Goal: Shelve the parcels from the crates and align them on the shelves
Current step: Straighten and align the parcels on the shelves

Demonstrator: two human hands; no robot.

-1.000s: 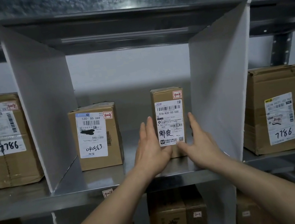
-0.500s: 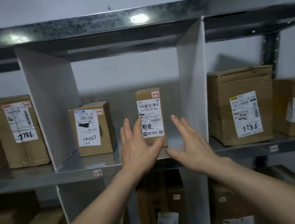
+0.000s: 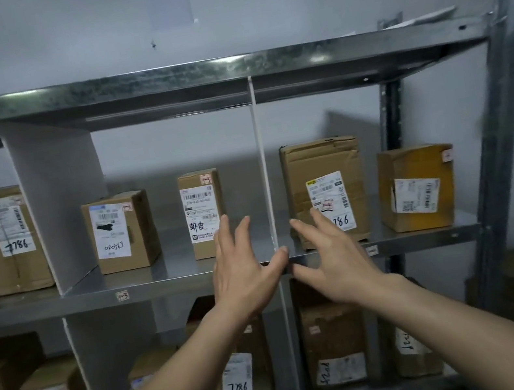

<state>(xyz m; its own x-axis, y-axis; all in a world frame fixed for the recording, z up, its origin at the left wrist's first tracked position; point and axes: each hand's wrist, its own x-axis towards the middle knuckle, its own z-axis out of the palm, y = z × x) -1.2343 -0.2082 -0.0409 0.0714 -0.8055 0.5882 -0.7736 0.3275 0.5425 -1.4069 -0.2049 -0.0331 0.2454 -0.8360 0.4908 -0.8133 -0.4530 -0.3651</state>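
Two bare forearms reach into view from the bottom edge, and no sleeve, cuff or glove shows on either one. The left hand (image 3: 245,271) and the right hand (image 3: 335,260) are bare too, with no ring, watch or band visible at the wrists or on the fingers (image 3: 244,231). The nails look short and plain, though they are too blurred to tell more, and nothing else of the person is in view.

light: dim, bluish | glare: bright spots on top shelf edge (image 3: 226,67) | shadows: dark under shelves | blur: soft at edges | lines: bent at sides
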